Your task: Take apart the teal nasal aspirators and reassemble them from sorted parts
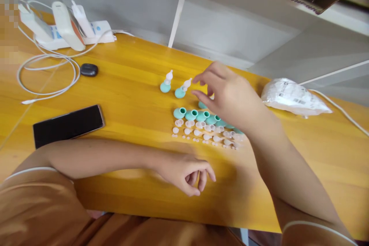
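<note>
My right hand (223,90) hovers over the back of the parts, thumb and fingers apart, with nothing visible between them. Its fingertips are close by the white nozzle of a tilted teal bulb aspirator (180,92); whether they touch, I cannot tell. Left of that one stands another bulb aspirator (165,86) with its white nozzle upright. Partly behind my right hand is a further teal bulb (202,105). Nearer me runs a row of open-mouthed teal bulbs (191,115). My left hand (190,173) rests low over the table, fingers loosely curled and apart, holding nothing.
Rows of clear cups (200,124), white nozzle pieces (197,132) and tiny discs (186,137) lie before the bulbs. A phone (67,125), black case (89,70), coiled cable (47,55) and power strip (103,32) are left. A plastic bag (294,96) lies right.
</note>
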Available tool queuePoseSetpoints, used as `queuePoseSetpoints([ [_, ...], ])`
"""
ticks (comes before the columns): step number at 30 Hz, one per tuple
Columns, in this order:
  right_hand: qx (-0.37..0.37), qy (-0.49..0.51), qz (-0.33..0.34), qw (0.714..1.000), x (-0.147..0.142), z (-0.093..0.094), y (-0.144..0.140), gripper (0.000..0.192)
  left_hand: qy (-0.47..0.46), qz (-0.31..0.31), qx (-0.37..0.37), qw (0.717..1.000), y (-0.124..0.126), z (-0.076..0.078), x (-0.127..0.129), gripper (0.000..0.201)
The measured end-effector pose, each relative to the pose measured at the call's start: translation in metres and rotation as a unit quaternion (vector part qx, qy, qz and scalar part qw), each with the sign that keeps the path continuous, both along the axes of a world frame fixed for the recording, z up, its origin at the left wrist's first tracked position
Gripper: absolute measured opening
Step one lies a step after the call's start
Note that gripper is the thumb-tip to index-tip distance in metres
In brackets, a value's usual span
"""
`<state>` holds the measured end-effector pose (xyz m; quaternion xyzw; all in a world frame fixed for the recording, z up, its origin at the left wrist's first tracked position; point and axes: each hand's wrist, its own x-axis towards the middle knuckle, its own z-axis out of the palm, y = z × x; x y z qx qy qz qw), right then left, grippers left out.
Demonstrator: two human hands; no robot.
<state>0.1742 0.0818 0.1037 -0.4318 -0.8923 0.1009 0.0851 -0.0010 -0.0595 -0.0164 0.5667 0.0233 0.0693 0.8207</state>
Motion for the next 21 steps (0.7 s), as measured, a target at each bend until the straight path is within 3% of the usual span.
queuePoseSetpoints([
  [2, 0.001, 0.029, -0.015, 0.999, -0.003, -0.006, 0.016, 0.028, 0.007, -0.001, 0.001, 1.000, 0.000, 0.000, 0.000, 0.050],
  [5, -0.049, 0.049, -0.002, 0.998, -0.010, -0.029, 0.038, 0.018, 0.016, 0.007, 0.003, 1.000, 0.001, 0.000, -0.001, 0.050],
  [9, -0.080, 0.070, -0.004, 0.994, -0.015, -0.048, 0.050, 0.020, 0.013, 0.008, -0.009, 1.000, 0.003, 0.001, -0.002, 0.049],
  [12, -0.043, 0.102, -0.037, 0.993, -0.007, -0.026, 0.036, 0.020, 0.015, 0.009, -0.009, 1.000, 0.002, 0.000, -0.002, 0.048],
  [16, 0.005, 0.166, -0.093, 0.982, 0.026, 0.033, -0.014, 0.016, 0.016, 0.015, -0.061, 0.998, 0.003, -0.002, -0.002, 0.051],
  [19, -0.062, 0.206, -0.110, 0.970, 0.060, 0.062, -0.064, 0.012, 0.006, -0.037, -0.127, 0.991, 0.012, 0.002, -0.002, 0.087],
  [21, -0.143, 0.200, -0.053, 0.968, 0.077, 0.062, -0.098, 0.012, -0.008, -0.097, -0.166, 0.981, 0.020, 0.007, -0.002, 0.105],
])
